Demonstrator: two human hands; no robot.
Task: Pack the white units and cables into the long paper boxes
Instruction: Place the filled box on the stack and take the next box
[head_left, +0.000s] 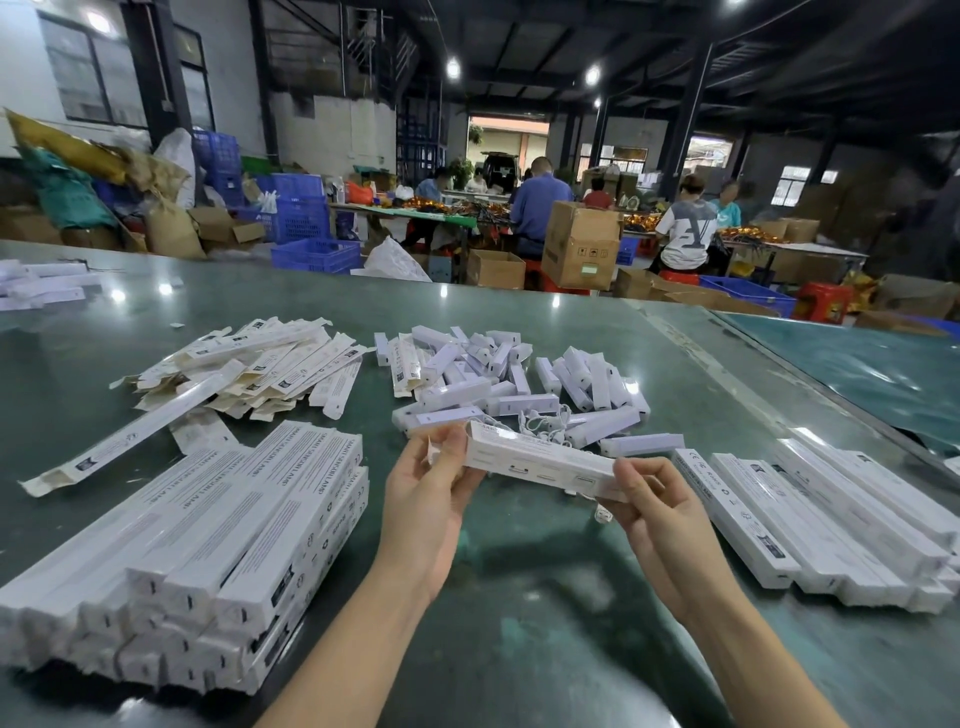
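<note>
The person's two bare hands hold one long paper box (540, 461) above the glossy green desk (545, 597); the left hand (426, 499) pinches its left end, fingers curled round the end flap, and the right hand (660, 514) pinches the right end between thumb and curled fingers; each grip is closed on the box. The box is a slim white cardboard prism with small printed marks; its long axis runs left to right, the right end tilted slightly lower and nearer. At the near left lies a stack of closed boxes (208, 561), smooth white card with grey print, their long axes running from near left to far right; at the right a row of similar boxes (831, 525) lies flat. Just beyond the hands sits a loose heap of white units (509, 384), short matte plastic bars pointing every way, with thin white cables (545, 423) coiled among them. Farther left lies a pile of flat empty sleeves (249, 369), their inner card beige.
</note>
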